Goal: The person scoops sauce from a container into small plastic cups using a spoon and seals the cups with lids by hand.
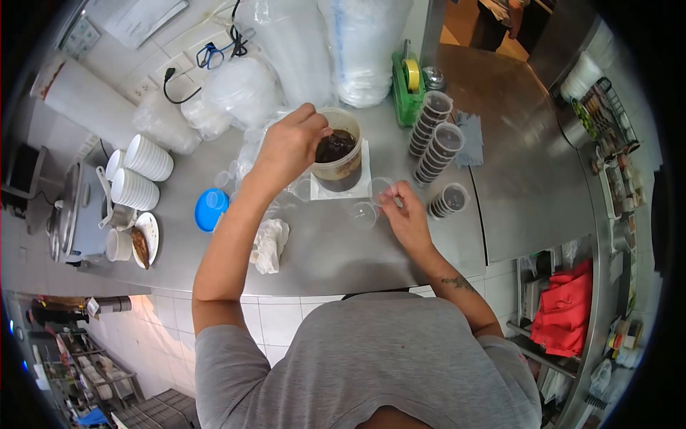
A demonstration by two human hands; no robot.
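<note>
A clear plastic tub (pixel 339 171) with dark contents stands on a white sheet (pixel 321 194) on the steel counter. Over the tub's left rim, my left hand (pixel 294 139) has its fingers pressed together; what they hold is hidden. My right hand (pixel 406 218), right of the tub, pinches a small clear cup (pixel 381 189). Just below that cup, a clear round piece (pixel 364 214) lies on the counter. Stacks of small filled cups (pixel 444 143) rise to the right, beside a shorter stack (pixel 451 199). A blue lid (pixel 211 209) and crumpled tissue (pixel 269 245) lie to the left.
White cups (pixel 136 189) and a plate (pixel 146 239) stand at the left by a steel cooker (pixel 78 213). Bagged containers (pixel 286 53) line the back. A green tape dispenser (pixel 407 89) and grey cloth (pixel 469 139) are back right. Another person (pixel 504 18) is partly visible beyond.
</note>
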